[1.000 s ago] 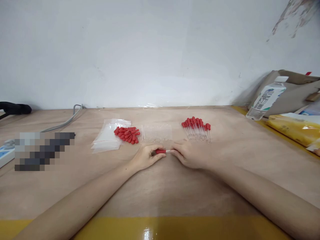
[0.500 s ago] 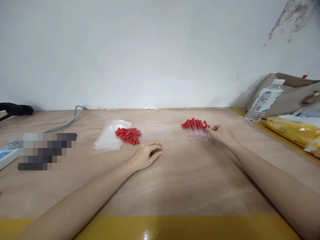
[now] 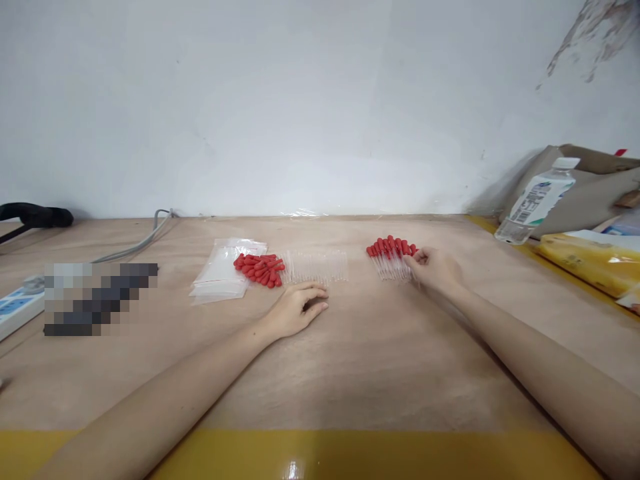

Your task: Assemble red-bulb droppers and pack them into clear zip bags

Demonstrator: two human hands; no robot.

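Observation:
My right hand (image 3: 434,270) pinches at the right end of a row of droppers (image 3: 393,257), which have clear tubes and red rubber bulbs. Its fingertips cover part of the last dropper. Resting on the table, my left hand (image 3: 296,308) has its fingers loosely apart and holds nothing. Just beyond it lies a row of loose clear dropper tubes (image 3: 317,265). To their left is a heap of red rubber bulbs (image 3: 260,269), partly over a stack of clear zip bags (image 3: 220,275).
At the right stand a tilted water bottle (image 3: 537,203), a grey-beige bag (image 3: 595,197) and a yellow packet (image 3: 590,260). On the left are a power strip (image 3: 20,310), a grey cable (image 3: 133,248) and a blurred-out dark object (image 3: 107,300). Yellow tape (image 3: 310,453) lines the front edge.
My right hand has shifted slightly left and lower against the end of the dropper row. My left hand stays in place; the whole view has moved a little.

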